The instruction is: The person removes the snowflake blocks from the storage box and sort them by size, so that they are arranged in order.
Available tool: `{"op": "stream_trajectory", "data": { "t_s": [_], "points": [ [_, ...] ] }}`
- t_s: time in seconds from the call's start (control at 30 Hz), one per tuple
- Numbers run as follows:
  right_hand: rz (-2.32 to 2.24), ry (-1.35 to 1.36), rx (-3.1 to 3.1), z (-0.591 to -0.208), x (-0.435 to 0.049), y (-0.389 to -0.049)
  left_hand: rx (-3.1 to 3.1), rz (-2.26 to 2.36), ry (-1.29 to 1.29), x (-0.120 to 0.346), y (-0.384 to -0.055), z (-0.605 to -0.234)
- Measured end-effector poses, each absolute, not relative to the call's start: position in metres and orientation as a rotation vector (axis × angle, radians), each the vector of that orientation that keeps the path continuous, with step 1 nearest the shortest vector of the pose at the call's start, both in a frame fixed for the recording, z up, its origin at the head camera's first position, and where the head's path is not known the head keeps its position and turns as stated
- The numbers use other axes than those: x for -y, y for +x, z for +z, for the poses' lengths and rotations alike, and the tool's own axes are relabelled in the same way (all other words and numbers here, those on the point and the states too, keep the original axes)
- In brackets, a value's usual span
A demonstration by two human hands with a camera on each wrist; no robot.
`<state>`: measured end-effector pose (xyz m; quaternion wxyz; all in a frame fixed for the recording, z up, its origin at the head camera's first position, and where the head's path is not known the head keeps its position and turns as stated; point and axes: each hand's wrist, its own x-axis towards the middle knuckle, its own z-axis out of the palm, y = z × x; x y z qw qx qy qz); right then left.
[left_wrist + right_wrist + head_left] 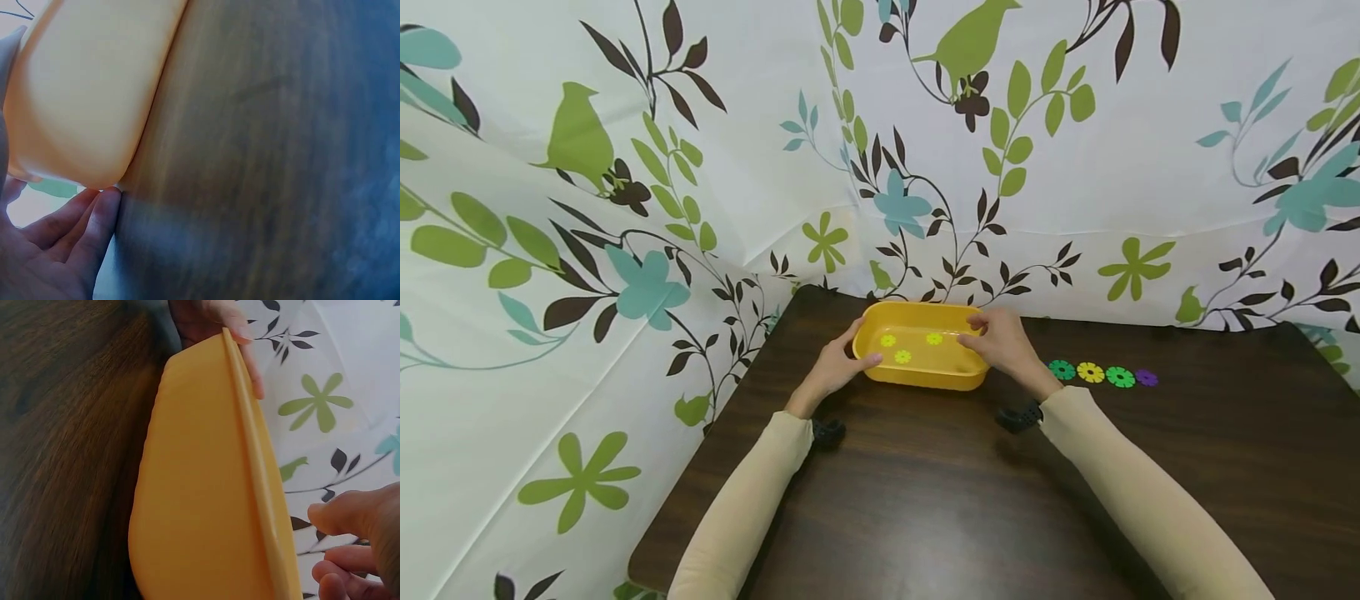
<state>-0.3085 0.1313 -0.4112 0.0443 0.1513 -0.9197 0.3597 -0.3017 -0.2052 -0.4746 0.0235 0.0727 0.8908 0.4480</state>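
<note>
A yellow plastic tub (925,379) with rounded corners stands toward the back of the dark table. Three small yellow flower-shaped discs (903,357) lie inside on its floor. My left hand (838,360) holds the tub's left end, thumb over the rim and fingers along the outer wall. In the left wrist view, its fingertips (107,197) touch the tub's lower edge. Over the right end of the tub is my right hand (1003,343). Its thumb (334,515) and bent fingers stand apart in the right wrist view, with nothing seen between them.
Right of the tub, several flower-shaped discs lie in a row: a teal-green disc (1062,371), a yellow disc (1090,372), a lighter green disc (1121,377) and a purple disc (1146,377). A patterned cloth (1045,208) hangs right behind the table (925,500).
</note>
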Motion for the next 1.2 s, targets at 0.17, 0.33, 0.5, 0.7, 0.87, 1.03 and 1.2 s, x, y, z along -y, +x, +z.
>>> {"op": "stream_trajectory", "data": {
  "t_s": [0.17, 0.33, 0.5, 0.7, 0.87, 1.03, 1.2],
  "points": [
    [1.066, 0.508, 2.837, -0.416, -0.112, -0.321, -2.757, 1.398, 0.232, 0.205, -0.301, -0.474],
    [0.99, 0.584, 2.865, -0.421, -0.097, -0.336, -2.761, 1.406, 0.236, 0.204, -0.301, -0.473],
    [1.028, 0.566, 3.0, -0.427, -0.085, -0.35, -2.759, 1.413, 0.216, 0.201, -0.301, -0.473],
    [1.004, 0.482, 3.118, -0.434, -0.073, -0.359, -2.749, 1.409, 0.18, 0.202, -0.3, -0.473],
    [0.922, 0.454, 3.164, -0.433, -0.069, -0.358, -2.753, 1.419, 0.177, 0.201, -0.3, -0.471],
    [0.881, 0.473, 3.174, -0.433, -0.067, -0.357, -2.759, 1.411, 0.168, 0.201, -0.301, -0.472],
    [0.866, 0.493, 3.182, -0.435, -0.066, -0.356, -2.761, 1.397, 0.161, 0.201, -0.301, -0.474]
  ]
}}
